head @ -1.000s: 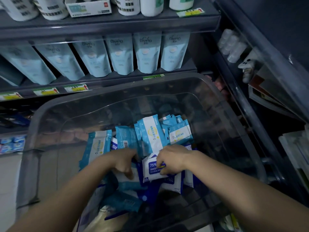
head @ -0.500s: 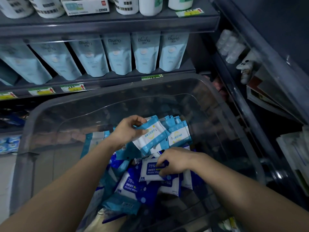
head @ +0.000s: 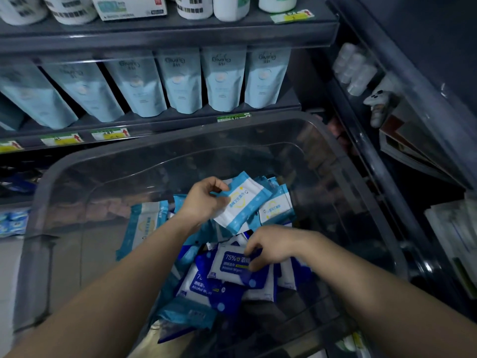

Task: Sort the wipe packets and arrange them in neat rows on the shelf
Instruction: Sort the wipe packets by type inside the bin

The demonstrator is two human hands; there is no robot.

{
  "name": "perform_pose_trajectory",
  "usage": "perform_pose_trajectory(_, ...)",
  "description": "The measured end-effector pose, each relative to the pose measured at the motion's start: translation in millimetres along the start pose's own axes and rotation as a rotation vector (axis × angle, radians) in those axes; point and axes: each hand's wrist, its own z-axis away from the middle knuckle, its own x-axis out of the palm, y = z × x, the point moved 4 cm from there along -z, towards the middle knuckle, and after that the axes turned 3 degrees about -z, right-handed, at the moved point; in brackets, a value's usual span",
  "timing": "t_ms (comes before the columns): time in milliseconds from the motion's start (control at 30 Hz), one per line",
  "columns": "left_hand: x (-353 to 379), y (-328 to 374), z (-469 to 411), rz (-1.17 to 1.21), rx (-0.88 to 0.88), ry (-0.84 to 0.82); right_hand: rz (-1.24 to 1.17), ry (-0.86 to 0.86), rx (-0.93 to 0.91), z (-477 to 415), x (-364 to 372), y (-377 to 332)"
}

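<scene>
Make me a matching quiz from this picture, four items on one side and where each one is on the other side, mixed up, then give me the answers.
Column one:
1. light blue wipe packet
2. dark blue alcohol wipe packet
3. pale blue pouches
4. white box

Column two:
A. standing in a row on the middle shelf
B. held by the left hand
C. on the top shelf
D. under the fingers of the right hand, in the clear bin

Pairs: 1-B, 2-D, 3-A, 4-C
</scene>
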Motion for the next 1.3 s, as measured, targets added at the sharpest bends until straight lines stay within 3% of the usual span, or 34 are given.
perform_pose_trajectory(67,4,-1,-2,-0.058,0.021,-0.069,0.105,-0.033,-0.030,-3,6,-2)
perform_pose_trajectory(133,7,-2,2,-0.356,0.105,-0.139,0.220,-0.059,-0.020,-5,11,-2)
perform_pose_trajectory(200,6,0,12,-0.749,0.336,-0.034,0.303,-0.035,-0.011,-5,12,-1)
perform_pose_trajectory(267,7,5,29,-0.913,0.533,0.010,0.385,0.078,-0.067,-5,8,-7)
perform_pose_trajectory(300,9,3,36,-0.994,0.498,-0.098,0.430,0.137,-0.108,-6,7,-10)
perform_pose_trajectory(400,14,-27,55,-1.420,0.084,-0.617,0.512,0.121,-0.192,-14,17,-23)
perform_pose_trajectory(500,13,-61,67,-1.607,-0.142,-0.815,0.604,-0.051,-0.142,-25,34,-20)
perform_pose_trajectory(567,15,-75,71,-1.550,-0.172,-0.771,0.621,-0.064,-0.108,-29,32,-14)
perform_pose_trajectory(633,15,-88,69,-1.334,-0.235,-0.657,0.619,-0.052,-0.087,-31,28,-8)
perform_pose_trajectory(700,11,-99,67,-1.000,-0.307,-0.529,0.562,-0.068,-0.059,-32,28,-3)
perform_pose_trajectory(800,11,-104,69,-0.314,-0.516,-0.227,0.389,-0.047,-0.043,-30,27,-2)
perform_pose_trajectory(867,15,-97,67,-0.153,-0.527,-0.110,0.279,0.013,-0.044,-24,20,-3)
perform_pose_trajectory(933,18,-91,66,-0.076,-0.561,-0.071,0.212,0.089,-0.031,-17,11,-6)
perform_pose_trajectory(1100,29,-59,65,0.469,-0.679,-0.127,0.234,0.182,-0.121,-10,5,-22)
perform_pose_trajectory(1200,34,-49,67,0.466,-0.615,-0.245,0.314,0.296,-0.094,-5,-5,-17)
perform_pose_trajectory(1300,24,-63,62,0.118,-0.468,-0.307,0.355,0.321,-0.036,-2,-9,-5)
